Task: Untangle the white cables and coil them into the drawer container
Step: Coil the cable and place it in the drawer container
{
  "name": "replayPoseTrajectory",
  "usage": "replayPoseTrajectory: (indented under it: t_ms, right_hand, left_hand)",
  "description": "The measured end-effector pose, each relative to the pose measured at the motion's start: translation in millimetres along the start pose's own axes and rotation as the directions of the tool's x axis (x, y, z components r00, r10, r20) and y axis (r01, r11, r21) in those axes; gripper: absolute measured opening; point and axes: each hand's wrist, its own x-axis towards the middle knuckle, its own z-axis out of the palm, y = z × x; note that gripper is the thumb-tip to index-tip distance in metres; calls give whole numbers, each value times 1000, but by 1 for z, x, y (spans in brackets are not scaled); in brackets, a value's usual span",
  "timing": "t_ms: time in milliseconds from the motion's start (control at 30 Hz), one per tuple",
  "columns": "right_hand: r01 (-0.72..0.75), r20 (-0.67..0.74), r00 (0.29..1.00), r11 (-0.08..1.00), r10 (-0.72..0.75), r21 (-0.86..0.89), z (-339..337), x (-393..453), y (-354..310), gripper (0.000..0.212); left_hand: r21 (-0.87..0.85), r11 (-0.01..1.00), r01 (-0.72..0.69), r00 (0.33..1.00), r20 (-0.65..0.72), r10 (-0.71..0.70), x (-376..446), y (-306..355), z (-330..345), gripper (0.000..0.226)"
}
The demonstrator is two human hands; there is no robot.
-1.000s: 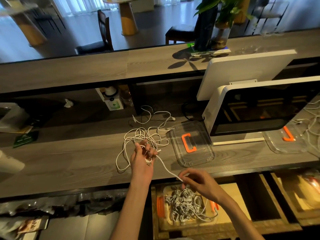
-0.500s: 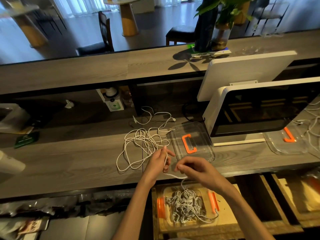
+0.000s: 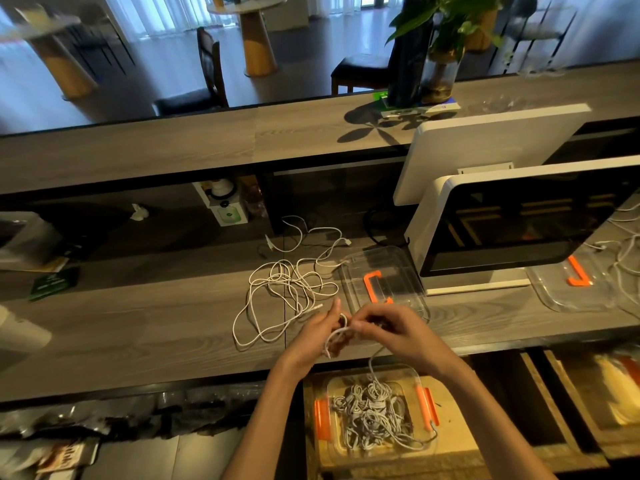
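Note:
A loose tangle of white cables [image 3: 287, 289] lies on the grey wooden counter. My left hand [image 3: 317, 336] and my right hand [image 3: 394, 329] meet just above the counter's front edge, both pinching one white cable [image 3: 341, 332] that loops between them. From my right hand a strand of it hangs down into the clear container with orange clips [image 3: 424, 407] in the open drawer, where several coiled white cables [image 3: 372, 415] lie.
A clear lid with an orange handle [image 3: 381, 282] lies right behind my hands. A white monitor [image 3: 519, 223] stands to the right, with another lid [image 3: 571, 285] and more white cables [image 3: 627, 251] beyond it. A potted plant [image 3: 440, 46] stands on the upper ledge.
My hands have come together: the left moved right and toward me with the cable, the right rose from over the drawer to meet it. The cable between them now forms a short loop.

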Motion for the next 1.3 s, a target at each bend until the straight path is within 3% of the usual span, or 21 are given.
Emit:
replayPoseTrajectory:
  t_ms: [133,200,300,500,700,833,967,1100,1300]
  right_hand:
    - [-45,-194,980,998,38,-33,-6,3,12,19]
    - [-46,-216,975,999,42,-15,-6,3,18,21]
    - [-43,-236,971,999,45,13,-7,2,21,23]
    - [-43,-223,973,998,53,52,-14,2,24,23]
    - [-52,-196,977,981,90,189,-29,-5,28,23]
    - [-58,-183,979,983,90,172,-28,-3,30,20]
    - [-61,-245,964,981,106,185,-29,-8,40,16]
    - [-87,-251,957,968,147,234,-22,-11,44,18]
    - [-204,-176,948,930,266,305,2,-21,63,22]
  left_hand:
    - [-96,995,-18,967,251,41,-16,7,4,80]
    - [-70,992,-104,941,317,121,-21,9,7,66]
    - [-38,978,-204,920,334,205,-25,10,9,42]
    - [-102,982,-157,933,312,181,-25,5,4,40]
    - [-73,973,-218,964,137,226,-24,6,-4,49]
    - [-33,950,-312,947,-93,308,-21,7,-3,49]
    - [-148,926,-347,895,-346,280,-16,14,-16,48]
    - [-346,836,-427,873,-398,282,-12,21,-25,47]
    - [-636,622,-457,863,-487,136,-1,32,-26,50]
